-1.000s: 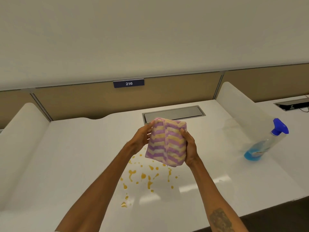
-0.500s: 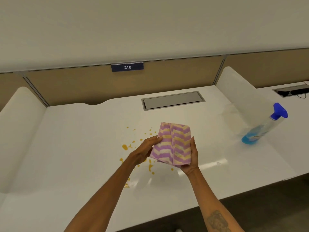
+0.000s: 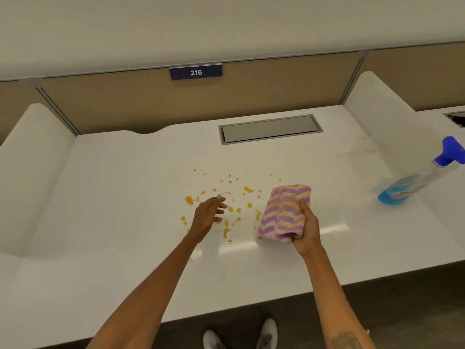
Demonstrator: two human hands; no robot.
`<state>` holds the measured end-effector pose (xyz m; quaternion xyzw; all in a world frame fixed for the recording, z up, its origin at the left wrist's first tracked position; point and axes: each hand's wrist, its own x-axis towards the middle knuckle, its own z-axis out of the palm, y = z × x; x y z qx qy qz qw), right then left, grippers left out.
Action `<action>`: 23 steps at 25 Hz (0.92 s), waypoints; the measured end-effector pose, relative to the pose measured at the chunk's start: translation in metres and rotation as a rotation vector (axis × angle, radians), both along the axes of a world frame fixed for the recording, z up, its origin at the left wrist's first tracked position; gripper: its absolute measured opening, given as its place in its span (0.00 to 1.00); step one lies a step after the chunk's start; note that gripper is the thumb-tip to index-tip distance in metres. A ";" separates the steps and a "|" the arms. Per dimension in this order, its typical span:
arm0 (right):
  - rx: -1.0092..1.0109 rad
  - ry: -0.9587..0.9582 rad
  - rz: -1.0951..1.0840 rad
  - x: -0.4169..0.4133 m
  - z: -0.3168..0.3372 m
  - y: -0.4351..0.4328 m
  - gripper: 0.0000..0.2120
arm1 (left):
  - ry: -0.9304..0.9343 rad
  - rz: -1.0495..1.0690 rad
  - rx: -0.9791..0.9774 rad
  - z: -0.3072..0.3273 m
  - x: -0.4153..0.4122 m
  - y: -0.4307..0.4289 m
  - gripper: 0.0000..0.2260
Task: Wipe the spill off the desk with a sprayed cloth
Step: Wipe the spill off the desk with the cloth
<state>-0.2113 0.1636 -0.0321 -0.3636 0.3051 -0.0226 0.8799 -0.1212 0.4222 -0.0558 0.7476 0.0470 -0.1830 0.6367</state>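
A folded cloth (image 3: 285, 210) with purple and yellow zigzag stripes is gripped by my right hand (image 3: 308, 229) just above the white desk (image 3: 125, 222), at the right edge of the spill. The spill (image 3: 226, 205) is a scatter of orange drops and small puddles in the middle of the desk. My left hand (image 3: 208, 214) hovers over the spill's left part, fingers apart and holding nothing. A spray bottle (image 3: 422, 180) with blue liquid and a blue trigger head stands at the far right.
A grey cable hatch (image 3: 269, 129) is set into the desk at the back. White curved dividers (image 3: 32, 157) flank the desk left and right. A tan back panel carries a sign reading 216 (image 3: 195, 72). My shoes (image 3: 241, 336) show below the desk's front edge.
My left hand has let go of the cloth and moved left over the spill. My right hand has lowered the cloth toward the desk, to the right of the drops.
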 end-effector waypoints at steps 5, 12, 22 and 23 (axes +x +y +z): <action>-0.685 0.148 -0.123 -0.002 -0.006 -0.032 0.27 | -0.323 0.114 0.515 -0.039 0.005 0.061 0.15; -1.540 0.475 0.309 0.029 -0.072 0.004 0.27 | -0.383 -0.022 0.984 -0.073 0.007 0.111 0.24; -1.892 0.475 0.449 0.040 -0.110 -0.010 0.29 | -0.358 -0.085 1.107 -0.093 0.022 0.126 0.27; -1.945 0.476 0.470 0.039 -0.116 -0.011 0.31 | -0.351 -0.105 1.142 -0.098 0.021 0.129 0.28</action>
